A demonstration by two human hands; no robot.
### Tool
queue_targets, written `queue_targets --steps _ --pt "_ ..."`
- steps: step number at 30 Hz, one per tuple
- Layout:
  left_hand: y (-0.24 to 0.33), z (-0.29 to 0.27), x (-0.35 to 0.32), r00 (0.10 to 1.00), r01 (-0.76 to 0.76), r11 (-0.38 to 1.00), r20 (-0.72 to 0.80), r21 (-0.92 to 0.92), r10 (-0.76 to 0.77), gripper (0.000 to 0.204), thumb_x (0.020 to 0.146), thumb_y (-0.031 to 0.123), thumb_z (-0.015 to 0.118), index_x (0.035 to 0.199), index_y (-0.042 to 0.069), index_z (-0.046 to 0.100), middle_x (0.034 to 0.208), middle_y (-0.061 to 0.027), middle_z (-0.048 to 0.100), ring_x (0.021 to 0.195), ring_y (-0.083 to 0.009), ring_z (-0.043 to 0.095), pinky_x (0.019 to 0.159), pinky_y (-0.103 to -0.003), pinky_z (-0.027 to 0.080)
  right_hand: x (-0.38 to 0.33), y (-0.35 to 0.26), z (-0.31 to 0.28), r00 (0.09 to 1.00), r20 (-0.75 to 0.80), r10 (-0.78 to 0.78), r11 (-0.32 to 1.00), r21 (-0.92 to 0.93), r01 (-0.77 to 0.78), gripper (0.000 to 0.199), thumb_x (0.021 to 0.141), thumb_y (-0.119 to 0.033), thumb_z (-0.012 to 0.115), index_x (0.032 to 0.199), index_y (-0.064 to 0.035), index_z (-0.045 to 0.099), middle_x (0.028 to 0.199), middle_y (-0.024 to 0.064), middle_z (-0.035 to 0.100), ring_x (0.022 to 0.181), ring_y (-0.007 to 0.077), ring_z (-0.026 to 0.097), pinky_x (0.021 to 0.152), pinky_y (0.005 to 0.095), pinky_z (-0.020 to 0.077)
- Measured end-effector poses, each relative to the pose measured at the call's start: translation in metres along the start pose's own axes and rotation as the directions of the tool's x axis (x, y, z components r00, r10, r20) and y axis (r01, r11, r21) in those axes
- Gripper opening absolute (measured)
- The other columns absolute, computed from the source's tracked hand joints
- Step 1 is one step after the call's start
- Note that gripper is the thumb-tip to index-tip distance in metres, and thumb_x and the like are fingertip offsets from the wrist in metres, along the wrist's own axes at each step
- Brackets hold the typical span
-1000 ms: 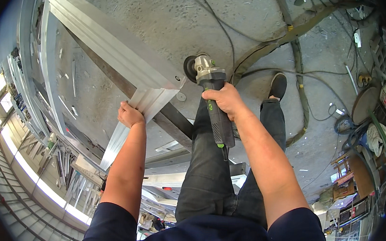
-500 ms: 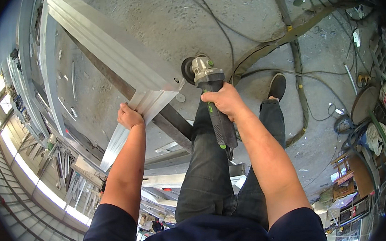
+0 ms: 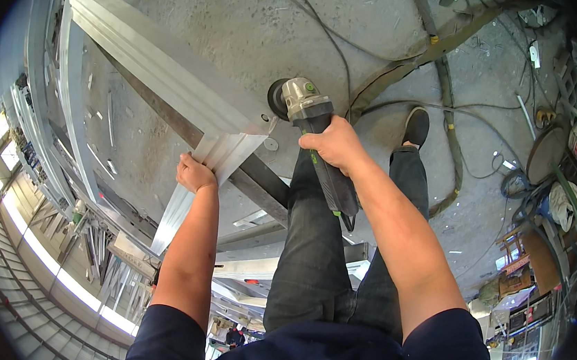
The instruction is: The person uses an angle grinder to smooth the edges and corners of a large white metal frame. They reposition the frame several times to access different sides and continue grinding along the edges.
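Observation:
In my right hand (image 3: pixel 335 145) is an angle grinder (image 3: pixel 313 113), its fingers wrapped round the dark body. The grinder's dark disc (image 3: pixel 277 98) is at the corner end of a silver metal frame (image 3: pixel 167 64); whether it touches the metal I cannot tell. A small hole shows in the frame near the disc. My left hand (image 3: pixel 197 173) is closed over the edge of the frame's nearer grooved bar (image 3: pixel 225 153). Part of that bar is hidden behind the hand and forearm.
A dark steel beam (image 3: pixel 260 181) runs under the frame toward my legs. Cables and a thick wrapped hose (image 3: pixel 400 69) cross the concrete floor (image 3: pixel 248 23). Long metal profiles (image 3: pixel 34 114) stand at the left. A round brown disc (image 3: pixel 545 153) and clutter line the right side.
The grinder and my right hand have shifted slightly up and to the left, around the frame's corner. My left hand keeps its hold on the bar.

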State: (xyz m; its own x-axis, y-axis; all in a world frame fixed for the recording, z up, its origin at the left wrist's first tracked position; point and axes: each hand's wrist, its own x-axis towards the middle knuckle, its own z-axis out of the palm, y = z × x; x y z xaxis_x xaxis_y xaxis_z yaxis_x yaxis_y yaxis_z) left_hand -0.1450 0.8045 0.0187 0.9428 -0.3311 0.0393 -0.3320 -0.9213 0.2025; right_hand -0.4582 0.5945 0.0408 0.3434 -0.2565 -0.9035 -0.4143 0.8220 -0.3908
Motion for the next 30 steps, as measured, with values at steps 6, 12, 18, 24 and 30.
queue_targets --steps 6,12,18,24,30 --pt "-0.002 0.001 -0.002 1.0 0.018 1.0 0.001 -0.019 -0.018 0.055 0.104 0.038 0.042 0.099 -0.005 0.077 0.097 -0.0231 0.074 0.094 -0.0399 0.067 0.09 -0.049 0.049 0.004 0.007 0.002 1.0 -0.023 -0.02 1.0 -0.024 0.019 0.048 0.067 -0.024 0.078 0.101 0.0081 0.066 0.085 0.0145 0.068 0.078 0.0246 0.065 0.074 0.0385 0.0522" --pt "-0.001 0.001 0.001 1.0 0.026 1.0 0.013 -0.003 -0.026 0.056 0.104 0.039 0.042 0.1 -0.004 0.077 0.098 -0.0227 0.074 0.095 -0.0399 0.067 0.092 -0.049 0.049 0.009 0.015 0.005 0.998 -0.054 -0.011 0.999 -0.051 0.008 0.053 0.066 -0.025 0.079 0.105 0.0097 0.065 0.087 0.0171 0.069 0.08 0.0271 0.067 0.075 0.039 0.0529" --pt "-0.007 0.001 0.002 1.0 0.015 1.0 0.009 -0.015 -0.015 0.055 0.104 0.037 0.042 0.101 -0.005 0.077 0.098 -0.0233 0.074 0.095 -0.0405 0.067 0.09 -0.049 0.049 0.002 0.003 0.004 1.0 -0.021 -0.008 0.998 -0.068 0.006 0.054 0.067 -0.025 0.078 0.105 0.0101 0.065 0.094 0.0187 0.07 0.088 0.0285 0.068 0.081 0.0379 0.0528" --pt "0.0 0.0 0.001 0.999 0.045 0.999 0.019 -0.024 -0.044 0.055 0.104 0.037 0.042 0.101 -0.006 0.076 0.1 -0.0243 0.074 0.095 -0.0408 0.067 0.091 -0.049 0.049 0.0 0.01 0.005 0.999 -0.034 -0.018 0.999 -0.03 0.017 0.056 0.067 -0.026 0.078 0.109 0.0079 0.065 0.103 0.0198 0.069 0.093 0.0285 0.067 0.083 0.038 0.0524" --pt "-0.003 -0.001 0.001 1.0 0.017 1.0 0.005 0.015 -0.017 0.056 0.104 0.038 0.042 0.101 -0.005 0.076 0.101 -0.0245 0.074 0.095 -0.0405 0.068 0.091 -0.049 0.049 0.0 0.01 0.008 1.0 -0.017 -0.01 1.0 -0.011 0.01 0.055 0.067 -0.025 0.079 0.11 0.006 0.065 0.099 0.0182 0.069 0.091 0.0282 0.067 0.082 0.038 0.0525"
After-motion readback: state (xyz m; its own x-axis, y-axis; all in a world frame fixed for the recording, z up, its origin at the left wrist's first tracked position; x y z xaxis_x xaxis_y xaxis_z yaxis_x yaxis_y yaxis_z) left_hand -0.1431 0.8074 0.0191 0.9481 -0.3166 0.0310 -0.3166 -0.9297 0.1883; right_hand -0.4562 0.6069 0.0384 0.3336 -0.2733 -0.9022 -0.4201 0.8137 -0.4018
